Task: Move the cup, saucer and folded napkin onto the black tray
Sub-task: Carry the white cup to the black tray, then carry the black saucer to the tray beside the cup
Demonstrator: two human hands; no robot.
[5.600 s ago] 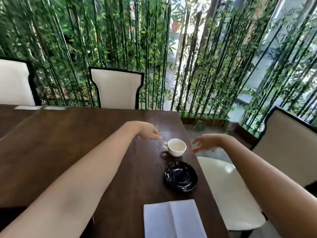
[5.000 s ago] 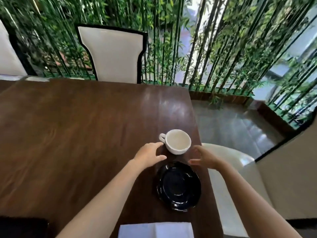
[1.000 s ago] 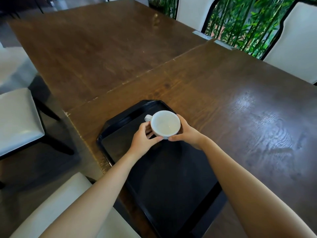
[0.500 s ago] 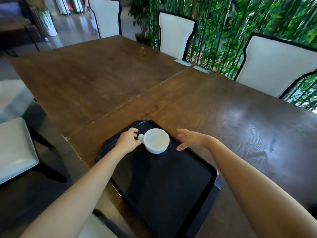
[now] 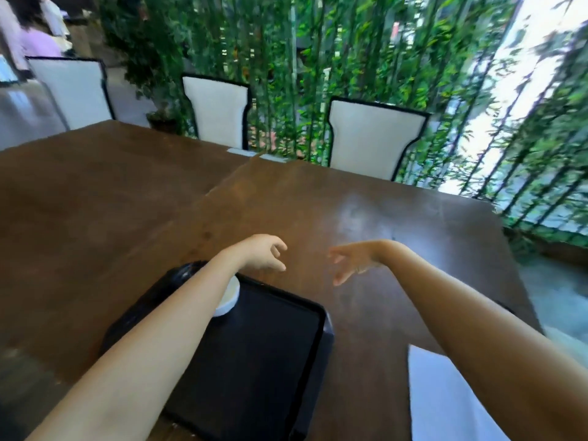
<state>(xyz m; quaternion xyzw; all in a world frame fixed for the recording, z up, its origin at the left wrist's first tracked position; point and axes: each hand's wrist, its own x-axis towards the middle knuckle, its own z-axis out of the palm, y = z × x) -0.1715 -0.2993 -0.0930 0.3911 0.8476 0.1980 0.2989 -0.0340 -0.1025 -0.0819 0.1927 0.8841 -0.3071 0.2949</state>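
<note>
While the small white ceramic cup (image 5: 229, 297) sits on the black rectangular plastic tray (image 5: 270, 345), both hands hover empty and loosely spread. A white folded napkin (image 5: 445, 399) lies lower right, nearer the right hand (image 5: 353, 259) than the left hand (image 5: 264, 254); no saucer shows.

Count, as visible:
Hands: two, left (image 5: 262, 256) and right (image 5: 354, 261), both empty, fingers spread.
Cup (image 5: 227, 297): one, on tray, mostly hidden by left forearm.
Tray (image 5: 270, 345): one, black.
Napkin (image 5: 442, 399): one, white, on desk (image 5: 366, 218).
Desks: two, pushed together.
Chairs: three, white-backed (image 5: 372, 138), (image 5: 219, 111), (image 5: 71, 90).
</note>
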